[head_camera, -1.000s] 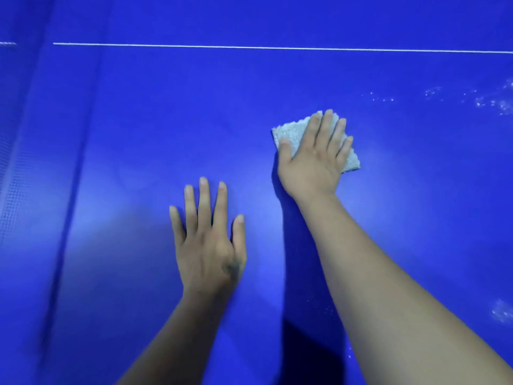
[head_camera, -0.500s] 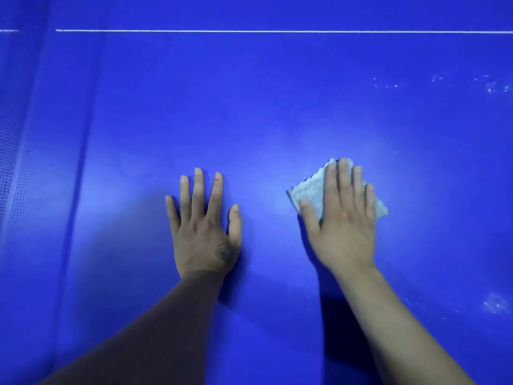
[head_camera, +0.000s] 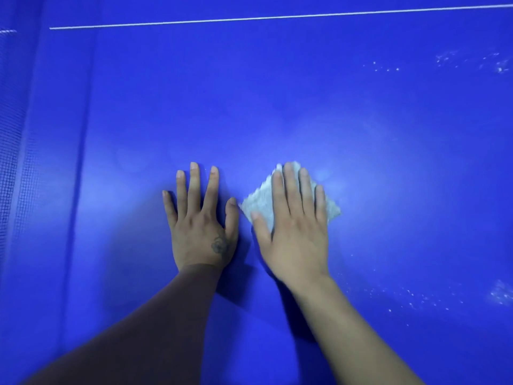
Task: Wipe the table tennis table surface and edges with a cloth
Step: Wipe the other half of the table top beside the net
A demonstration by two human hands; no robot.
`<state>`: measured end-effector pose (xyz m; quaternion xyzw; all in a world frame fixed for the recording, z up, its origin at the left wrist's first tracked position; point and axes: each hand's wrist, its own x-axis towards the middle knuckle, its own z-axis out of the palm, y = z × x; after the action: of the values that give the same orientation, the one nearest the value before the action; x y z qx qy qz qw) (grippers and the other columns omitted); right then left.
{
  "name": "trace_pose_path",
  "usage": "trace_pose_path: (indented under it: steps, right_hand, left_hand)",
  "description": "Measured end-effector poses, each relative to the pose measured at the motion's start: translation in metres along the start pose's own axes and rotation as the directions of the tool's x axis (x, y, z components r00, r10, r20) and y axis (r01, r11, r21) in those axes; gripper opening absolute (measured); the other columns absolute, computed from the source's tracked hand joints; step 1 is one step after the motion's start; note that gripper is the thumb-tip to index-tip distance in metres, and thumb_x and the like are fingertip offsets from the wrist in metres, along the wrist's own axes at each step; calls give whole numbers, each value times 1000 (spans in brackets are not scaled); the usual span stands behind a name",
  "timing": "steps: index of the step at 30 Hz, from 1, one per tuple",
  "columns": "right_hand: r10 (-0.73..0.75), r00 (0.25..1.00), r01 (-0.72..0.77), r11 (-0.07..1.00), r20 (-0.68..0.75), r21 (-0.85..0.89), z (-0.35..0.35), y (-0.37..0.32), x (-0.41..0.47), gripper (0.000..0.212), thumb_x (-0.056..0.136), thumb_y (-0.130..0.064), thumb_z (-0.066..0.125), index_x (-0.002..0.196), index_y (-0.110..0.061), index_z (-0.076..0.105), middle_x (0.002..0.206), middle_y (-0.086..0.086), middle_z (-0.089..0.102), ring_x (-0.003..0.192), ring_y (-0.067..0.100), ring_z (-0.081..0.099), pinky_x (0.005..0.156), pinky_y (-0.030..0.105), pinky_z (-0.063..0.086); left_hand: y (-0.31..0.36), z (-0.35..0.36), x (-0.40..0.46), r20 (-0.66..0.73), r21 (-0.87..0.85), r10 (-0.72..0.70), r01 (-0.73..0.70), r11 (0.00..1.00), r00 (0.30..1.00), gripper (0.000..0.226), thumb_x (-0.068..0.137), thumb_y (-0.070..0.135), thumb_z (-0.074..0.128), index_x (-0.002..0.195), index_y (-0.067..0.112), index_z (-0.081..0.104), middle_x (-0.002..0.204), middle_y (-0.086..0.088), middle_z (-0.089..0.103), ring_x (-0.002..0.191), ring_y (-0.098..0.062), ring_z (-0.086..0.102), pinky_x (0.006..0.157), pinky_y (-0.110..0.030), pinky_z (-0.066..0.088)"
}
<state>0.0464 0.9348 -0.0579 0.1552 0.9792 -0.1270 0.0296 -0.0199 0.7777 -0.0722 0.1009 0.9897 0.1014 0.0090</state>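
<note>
Head cam looking down here: the right hand (head_camera: 294, 226) is flat on top of a small pale cloth (head_camera: 262, 202), fingers straight and close together, pressing it onto the blue table (head_camera: 305, 107) just right of the frame's centre. The cloth pokes out from under the fingers on both sides and looks a bit blurred. The left hand (head_camera: 201, 218) is right beside it, palm down on the bare table with fingers spread, holding nothing, thumb almost touching the cloth's left corner. There's a small dark mark on the back of that hand near the thumb. Both forearms come in from the bottom edge. Further out, whitish specks (head_camera: 416, 297) sit at the lower right and more at the upper right. A thin white line (head_camera: 277, 17) crosses the top of the frame, and the net's mesh (head_camera: 11, 134) runs down the far left.
</note>
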Motion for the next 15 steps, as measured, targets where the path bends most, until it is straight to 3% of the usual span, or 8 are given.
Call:
trace_pose_path:
  steps: [6, 11, 15]
  right_hand:
    - [85, 996, -84, 996, 31, -19, -9, 55, -52, 80, 108, -56, 36, 170, -16, 6, 178, 0, -1, 165, 21, -4, 132, 53, 10]
    - [282, 955, -286, 957, -94, -37, -15, 96, -3, 76, 109, -55, 27, 170, -11, 11, 178, 7, 7, 165, 29, 2, 131, 55, 8]
    - [352, 930, -354, 935, -107, 5, -10, 80, 52, 79, 107, -55, 27, 169, -8, 12, 178, 10, 6, 164, 32, 1, 131, 57, 2]
  left_hand:
    - [-1, 2, 0, -24, -6, 3, -3, 1000, 1000, 65, 109, 51, 36, 169, 29, 30, 180, -2, 15, 167, -28, 7, 133, -58, 6]
    - [0, 2, 0, -23, -6, -9, 9, 1000, 1000, 65, 109, 52, 36, 169, 29, 29, 180, -2, 15, 167, -26, 5, 133, -57, 5]
    - [1, 3, -1, -27, 3, -4, 4, 1000, 1000, 66, 109, 54, 34, 170, 30, 27, 180, -1, 13, 167, -24, 4, 134, -55, 3]
